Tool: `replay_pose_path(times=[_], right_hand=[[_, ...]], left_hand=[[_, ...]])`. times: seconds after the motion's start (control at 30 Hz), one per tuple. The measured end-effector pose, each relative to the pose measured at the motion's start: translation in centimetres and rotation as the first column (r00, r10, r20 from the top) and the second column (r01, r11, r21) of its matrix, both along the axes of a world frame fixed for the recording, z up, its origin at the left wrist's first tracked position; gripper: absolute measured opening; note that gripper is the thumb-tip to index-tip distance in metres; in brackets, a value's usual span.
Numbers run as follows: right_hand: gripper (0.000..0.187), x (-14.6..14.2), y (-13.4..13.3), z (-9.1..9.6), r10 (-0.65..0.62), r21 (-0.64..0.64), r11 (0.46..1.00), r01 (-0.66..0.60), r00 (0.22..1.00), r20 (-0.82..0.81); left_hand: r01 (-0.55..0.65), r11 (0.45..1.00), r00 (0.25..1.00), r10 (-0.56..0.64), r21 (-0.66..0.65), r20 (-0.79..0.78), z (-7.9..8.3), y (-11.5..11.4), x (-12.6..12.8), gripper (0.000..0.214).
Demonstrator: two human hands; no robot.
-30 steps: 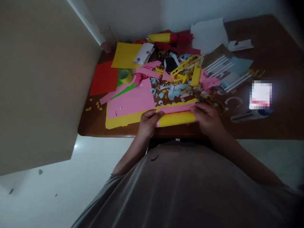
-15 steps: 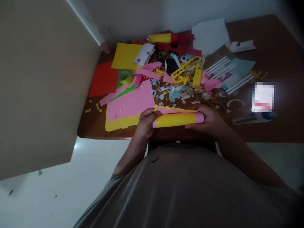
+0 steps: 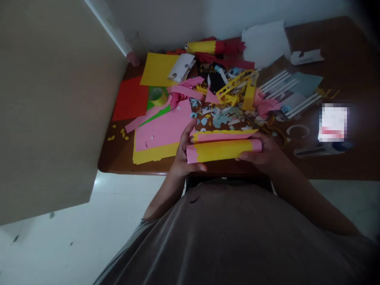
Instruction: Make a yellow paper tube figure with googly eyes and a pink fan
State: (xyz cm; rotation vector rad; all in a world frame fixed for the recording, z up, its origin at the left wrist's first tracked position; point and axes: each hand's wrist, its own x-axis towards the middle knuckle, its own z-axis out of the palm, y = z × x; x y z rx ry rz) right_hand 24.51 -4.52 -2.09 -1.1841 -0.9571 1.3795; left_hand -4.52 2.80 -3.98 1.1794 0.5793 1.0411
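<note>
The right hand (image 3: pixel 265 154) clamps one end of a yellow-and-pink paper roll (image 3: pixel 224 151), fingers mostly hidden; the left hand (image 3: pixel 181 159), spread, cups the other. Pixelation masks a bright rectangular item (image 3: pixel 333 122).

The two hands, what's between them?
In the head view, a yellow and pink paper roll is between the left hand and right hand.

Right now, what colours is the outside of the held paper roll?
The paper roll is yellow with pink ends, shown in the head view.
</note>
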Motion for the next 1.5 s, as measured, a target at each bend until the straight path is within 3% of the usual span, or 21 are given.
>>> replay_pose_path(times=[0.07,0.13,0.27,0.53,0.7,0.97,1.07,1.23,1.4,1.5], right_hand=[[0.056,-0.6,-0.1,0.1,-0.040,-0.007,0.999,0.040,0.999,-0.005],[0.053,-1.3,-0.2,0.3,-0.065,-0.009,0.998,0.065,0.998,-0.011],[0.048,-2.3,-0.5,0.7,-0.024,-0.026,0.999,0.023,0.999,-0.026],[0.048,-2.5,-1.0,1.2,-0.095,0.027,0.995,0.092,0.968,0.234],[0.050,-2.4,-1.5,1.7,-0.066,0.066,0.997,0.051,0.966,0.249],[0.055,-1.6,-2.0,3.2,-0.030,0.244,0.966,-0.088,0.895,0.444],[0.049,-1.5,-2.1,3.3,-0.028,0.249,0.964,-0.095,0.893,0.449],[0.045,-1.5,-2.5,3.6,-0.014,0.281,0.953,-0.114,0.909,0.417],[0.039,-1.4,-2.5,4.2,0.044,0.250,0.954,-0.164,0.904,0.425],[0.040,-1.4,-2.5,4.2,0.053,0.240,0.956,-0.166,0.906,0.419]], left_hand=[[-0.041,0.998,0.999,0.041,-0.056,-0.008,-1.2,-0.6,0.4,0.121],[-0.058,0.990,0.998,0.053,-0.131,-0.038,-2.1,-1.3,1.0,0.095],[-0.130,0.971,0.991,0.130,-0.199,-0.012,-2.0,-2.6,2.6,0.063],[-0.104,0.955,0.988,0.131,-0.277,0.078,0.9,-2.8,4.6,0.061],[-0.080,0.956,0.993,0.100,-0.282,0.056,1.1,-2.7,4.8,0.068],[-0.111,0.966,0.990,0.128,-0.232,0.056,1.6,-3.2,4.5,0.072],[-0.123,0.981,0.984,0.140,-0.153,0.109,1.8,-3.2,4.2,0.074],[-0.126,0.986,0.989,0.134,-0.111,0.065,2.3,-3.0,4.0,0.082],[-0.057,0.997,0.989,0.063,-0.052,0.135,2.4,-2.8,3.9,0.074],[-0.078,0.996,0.985,0.082,-0.036,0.149,2.5,-2.9,4.1,0.070]])
